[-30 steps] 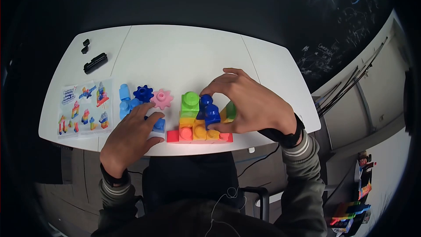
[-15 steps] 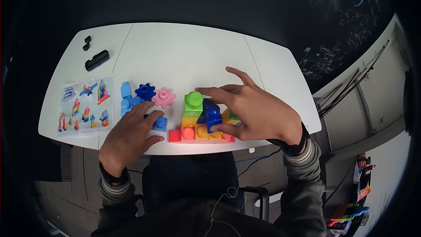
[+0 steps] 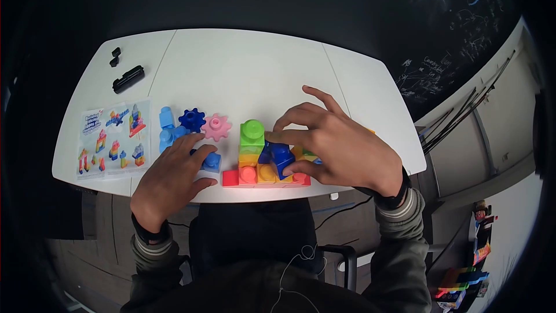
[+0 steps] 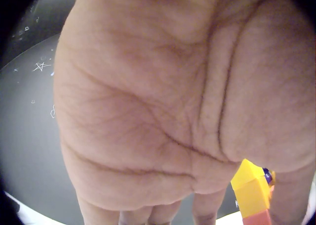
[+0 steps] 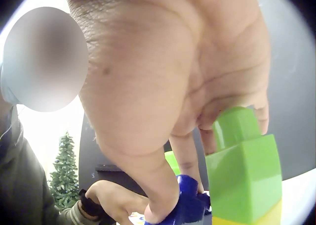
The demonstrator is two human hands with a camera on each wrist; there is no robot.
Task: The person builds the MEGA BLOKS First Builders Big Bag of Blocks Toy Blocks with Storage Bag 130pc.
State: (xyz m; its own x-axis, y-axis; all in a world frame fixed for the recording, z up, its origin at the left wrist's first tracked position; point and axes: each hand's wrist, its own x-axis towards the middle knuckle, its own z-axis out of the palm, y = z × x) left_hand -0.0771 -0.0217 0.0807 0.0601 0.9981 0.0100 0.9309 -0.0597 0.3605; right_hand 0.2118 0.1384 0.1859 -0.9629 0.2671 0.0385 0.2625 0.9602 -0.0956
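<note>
My right hand (image 3: 330,145) pinches a dark blue block (image 3: 281,156) between thumb and fingers. The block is tilted above a row of yellow blocks (image 3: 267,172) on a red base (image 3: 230,178). Left of it rises a light green block (image 3: 252,132) on a yellow one. Another green block (image 5: 244,178) stands close beside my right hand in the right wrist view, mostly covered by the hand in the head view. My left hand (image 3: 174,175) rests with loose fingers around a blue block (image 3: 212,162), palm free in the left wrist view.
Light blue blocks (image 3: 167,118), a dark blue gear (image 3: 191,120) and a pink gear (image 3: 216,127) lie beyond my left hand. A picture sheet (image 3: 114,139) lies at the left, with a black case (image 3: 128,79) behind it. The table's front edge runs close below the base.
My right hand has drawn slightly right and nearer, and the dark blue block in it has turned and tilted between the stacks. The left hand stays in place.
</note>
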